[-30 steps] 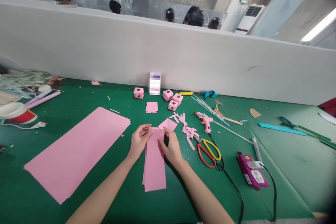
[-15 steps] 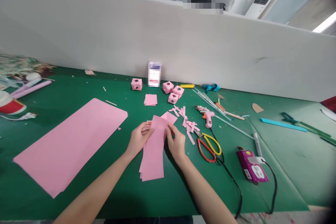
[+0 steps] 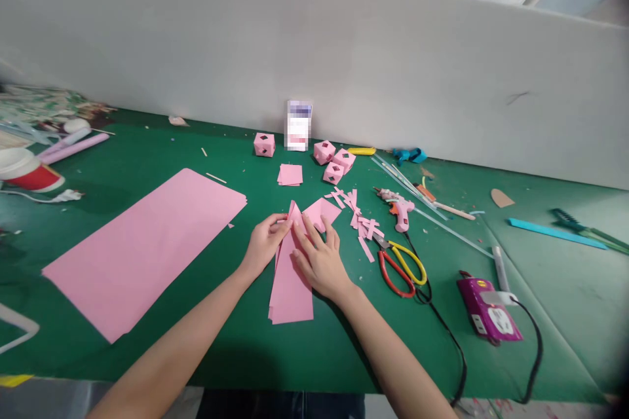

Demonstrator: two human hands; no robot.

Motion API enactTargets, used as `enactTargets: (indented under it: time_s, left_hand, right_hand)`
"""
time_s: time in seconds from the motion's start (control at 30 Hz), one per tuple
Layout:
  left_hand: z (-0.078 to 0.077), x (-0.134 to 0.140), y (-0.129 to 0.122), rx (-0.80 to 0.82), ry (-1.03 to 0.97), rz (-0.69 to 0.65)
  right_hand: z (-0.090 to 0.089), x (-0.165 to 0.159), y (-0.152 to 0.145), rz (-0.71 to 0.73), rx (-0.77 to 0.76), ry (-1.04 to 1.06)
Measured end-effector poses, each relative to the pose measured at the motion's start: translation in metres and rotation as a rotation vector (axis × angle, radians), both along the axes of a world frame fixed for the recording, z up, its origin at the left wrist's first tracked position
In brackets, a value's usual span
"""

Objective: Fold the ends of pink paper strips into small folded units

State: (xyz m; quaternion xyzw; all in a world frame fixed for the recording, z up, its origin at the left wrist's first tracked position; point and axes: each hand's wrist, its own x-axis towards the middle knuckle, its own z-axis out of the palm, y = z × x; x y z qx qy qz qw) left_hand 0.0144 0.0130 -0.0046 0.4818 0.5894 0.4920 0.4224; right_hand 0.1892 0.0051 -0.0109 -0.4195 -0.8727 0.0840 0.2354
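Pink paper strips [image 3: 291, 291] lie lengthwise in front of me, their far end folded over into a point. My left hand [image 3: 263, 249] is closed, thumb and fingers pinching the left edge of the fold. My right hand [image 3: 324, 262] lies open on the paper, fingers spread, the fingertips at the fold. Partly under its fingers is another folded pink piece [image 3: 331, 209]. Beyond the hands sits a small stack of pink paper squares [image 3: 290, 174]. To the right are cut pink scraps [image 3: 366, 228] and scissors [image 3: 403, 268] with one red and one yellow handle.
A large pink sheet stack [image 3: 147, 249] covers the left side. Pink paper cubes [image 3: 264, 145] with diamond holes stand near the partition [image 3: 196, 46]. On the right are a pink glue gun [image 3: 400, 209] and a purple power block [image 3: 486, 308] with cables. A paper cup [image 3: 29, 170] stands far left.
The upper strip's far end has been folded over into a point. My right hand went from pinching the edge to lying spread on the paper. The camera view shifted.
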Motion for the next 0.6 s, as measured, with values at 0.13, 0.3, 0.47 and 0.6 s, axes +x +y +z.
enactTargets:
  time_s: [0.13, 0.3, 0.47, 0.6]
  left_hand:
    - [-0.002, -0.001, 0.001, 0.008, 0.006, -0.014]
    - [-0.002, 0.000, 0.001, 0.002, -0.034, -0.098]
    - [0.004, -0.002, 0.004, -0.018, -0.081, -0.267]
    - [0.004, -0.005, 0.003, -0.032, -0.073, -0.323]
  right_hand:
    - [0.000, 0.004, -0.002, 0.033, -0.022, 0.009]
    - [0.002, 0.006, 0.007, 0.024, -0.129, 0.351]
    - [0.001, 0.004, 0.034, -0.063, -0.598, 0.721]
    - [0.000, 0.006, 0.047, 0.011, -0.757, 0.727]
